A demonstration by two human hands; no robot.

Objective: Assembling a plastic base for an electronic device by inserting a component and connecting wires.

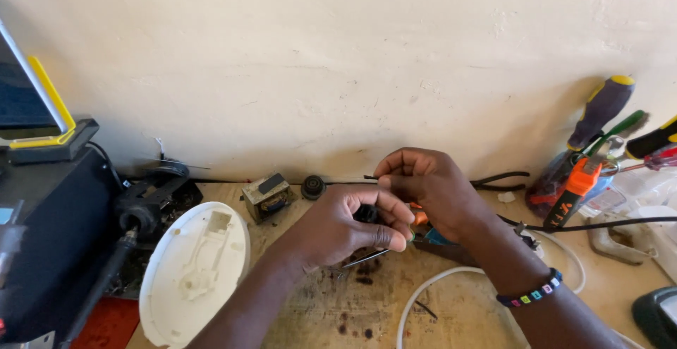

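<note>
You worked at a stained wooden benchtop pushed against a scuffed cream wall. Left of your hands a white round plastic cover lay inside-up, with a dark machine body beyond it; just behind your left hand sat a small transformer block and a black knob. To the right of your right hand a cluster of screwdrivers leaned on the wall, an orange-handled tool among them, and black pliers lay near the wall. A white cable curved across the bench below your right wrist, and a black cable ran off to the right.

Your hands met over the middle of the bench, knuckles up. Your left hand was curled, thumb and forefinger pinched near a thin metal rod poking out beneath it. Your right hand, with a beaded bracelet at the wrist, was closed on a short dark wire whose end stuck out from the fingertips toward the left. What your left hand pinched I could not tell
</note>
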